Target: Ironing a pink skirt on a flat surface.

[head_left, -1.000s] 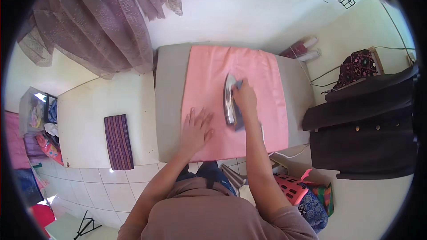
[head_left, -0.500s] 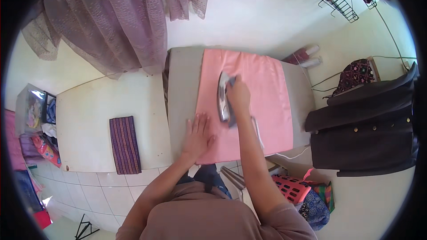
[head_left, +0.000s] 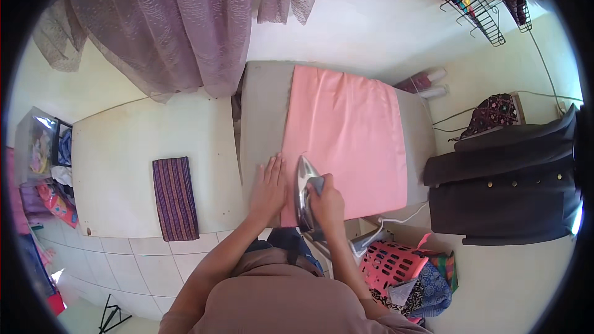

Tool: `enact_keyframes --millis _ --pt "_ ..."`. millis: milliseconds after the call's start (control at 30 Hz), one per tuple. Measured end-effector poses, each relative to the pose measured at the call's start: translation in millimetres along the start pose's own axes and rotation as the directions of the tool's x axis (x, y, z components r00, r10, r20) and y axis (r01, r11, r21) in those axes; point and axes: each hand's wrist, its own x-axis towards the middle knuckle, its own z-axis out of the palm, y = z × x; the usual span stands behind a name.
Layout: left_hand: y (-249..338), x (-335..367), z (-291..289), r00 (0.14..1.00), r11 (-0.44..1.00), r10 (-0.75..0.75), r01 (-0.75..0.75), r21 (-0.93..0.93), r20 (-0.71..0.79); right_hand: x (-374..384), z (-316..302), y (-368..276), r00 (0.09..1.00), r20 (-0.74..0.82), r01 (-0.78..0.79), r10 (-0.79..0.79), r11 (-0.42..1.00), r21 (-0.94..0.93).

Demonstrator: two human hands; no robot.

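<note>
A pink satiny cloth [head_left: 352,142] lies spread over the grey padded ironing surface [head_left: 266,105], with soft creases toward its far side. My right hand [head_left: 326,204] is closed around the handle of a clothes iron [head_left: 304,188]. The iron rests on the cloth's near left part, its tip pointing away from me. Just left of it, my left hand [head_left: 270,184] lies flat with fingers stretched out, across the cloth's left edge and the grey cover. A white cord [head_left: 402,216] trails off to the right past the near edge.
On the pale table [head_left: 117,173] to the left lies a folded purple striped cloth [head_left: 176,198]. A dark buttoned jacket [head_left: 507,179] hangs at the right. Below it stands a pink basket [head_left: 390,266] with fabrics. A wire rack [head_left: 489,18] is at the upper right, and a mauve curtain [head_left: 167,25] hangs behind.
My right hand has drawn the iron toward me and slightly left, from mid-cloth to the near left part. My left hand stays flat near the cloth's left edge. The view has shifted slightly.
</note>
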Motion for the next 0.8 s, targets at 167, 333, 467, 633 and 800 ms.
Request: enact_keyframes --millis 167,333,467,633,800 --pt "-1 -3 -13 0.999 0.999 0.039 -0.039 0.015 -0.011 60 11 -37 0.984 -0.132 0.127 -0.12 0.991 0.049" --pt "6 1 -11 0.998 0.993 0.056 -0.06 -0.106 -0.038 178 5 -66 0.943 -0.292 0.175 -0.158 0.984 0.034" --pt "3 4 -12 0.994 0.977 0.071 -0.085 -0.197 -0.079 167 11 -59 0.951 -0.244 0.192 -0.188 0.981 -0.004" --pt "-11 -5 -12 0.984 0.888 -0.072 -0.011 -0.459 -0.164 13 18 -35 0.996 -0.031 0.081 -0.08 0.996 0.027" --pt "-9 0 -10 0.99 0.866 -0.056 -0.015 -0.499 -0.126 -40 20 -24 0.999 0.043 0.008 -0.009 0.999 0.036"
